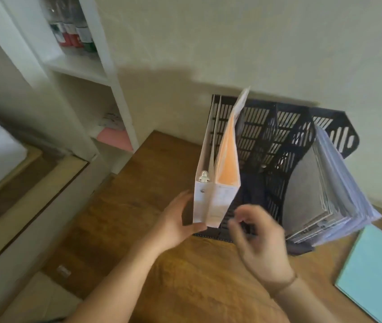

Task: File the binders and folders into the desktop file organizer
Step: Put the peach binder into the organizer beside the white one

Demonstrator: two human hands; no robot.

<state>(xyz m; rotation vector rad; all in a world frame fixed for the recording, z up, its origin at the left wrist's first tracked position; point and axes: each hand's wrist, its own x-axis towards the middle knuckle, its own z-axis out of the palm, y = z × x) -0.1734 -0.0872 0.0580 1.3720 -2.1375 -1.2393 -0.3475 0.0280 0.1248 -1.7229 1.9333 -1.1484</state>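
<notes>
A black slatted file organizer [276, 145] stands at the centre right of the frame on a wooden desk [152, 183], backed against a pale wall; its leftmost slot holds a white ring binder [202, 183] standing upright, spine toward the camera, with an orange folder [228, 159] leaning against its right side; the middle slots show only their dark dividers; the rightmost slot holds a thick stack of grey and clear folders [325, 194] tilted to the right. The left hand [176, 222] sits at lower centre, fingers spread and cupped along the binder's left face, thumb under its lower corner; the right hand [262, 241] hovers just beside it in front of the organizer, blurred, fingers loosely curled, pinching nothing that I can see. A light blue folder [376, 276] lies flat on the desk at lower right; a white shelf unit [106, 80] fills the upper left.
</notes>
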